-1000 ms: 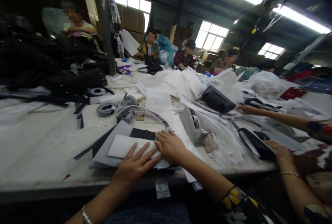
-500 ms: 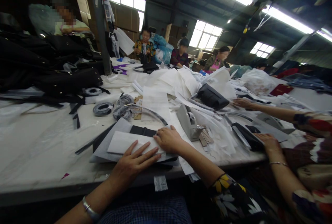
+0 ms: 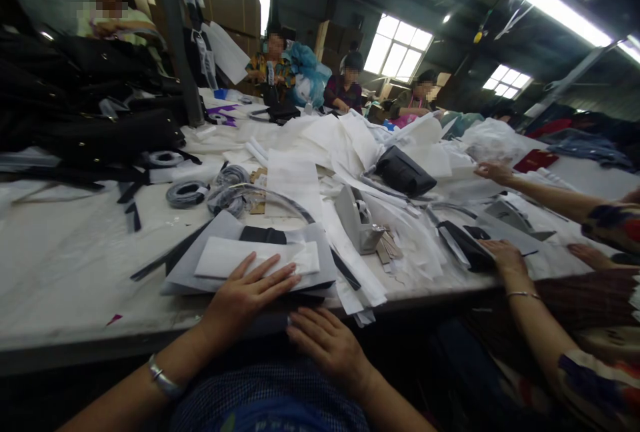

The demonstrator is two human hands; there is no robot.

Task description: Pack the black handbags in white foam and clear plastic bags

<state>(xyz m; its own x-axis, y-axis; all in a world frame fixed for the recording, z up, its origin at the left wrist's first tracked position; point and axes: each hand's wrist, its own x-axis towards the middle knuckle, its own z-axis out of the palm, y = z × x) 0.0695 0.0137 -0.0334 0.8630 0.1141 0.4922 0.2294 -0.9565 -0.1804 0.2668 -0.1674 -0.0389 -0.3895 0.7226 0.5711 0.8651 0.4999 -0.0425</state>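
My left hand (image 3: 245,295) lies flat with fingers spread on a white sheet (image 3: 235,257). That sheet rests on a grey sheet (image 3: 220,229) with a black piece (image 3: 263,235) behind it, near the table's front edge (image 3: 75,345). My right hand (image 3: 327,345) hovers below the table edge, over my lap, fingers stretched out and holding nothing. A silver bangle (image 3: 161,379) circles my left wrist.
A neighbour at right rests one hand (image 3: 505,255) on a black pouch (image 3: 463,242) and reaches with another hand (image 3: 493,170). White paper piles (image 3: 345,142), a black bag (image 3: 403,172), a grey holder (image 3: 357,222), wire coils (image 3: 185,193) and black bags (image 3: 100,139) crowd the table. Several people sit at the far side.
My right hand has left the white sheet and dropped below the table edge to my lap. My left hand stays flat on the sheet. The neighbour's far hand reached further out.
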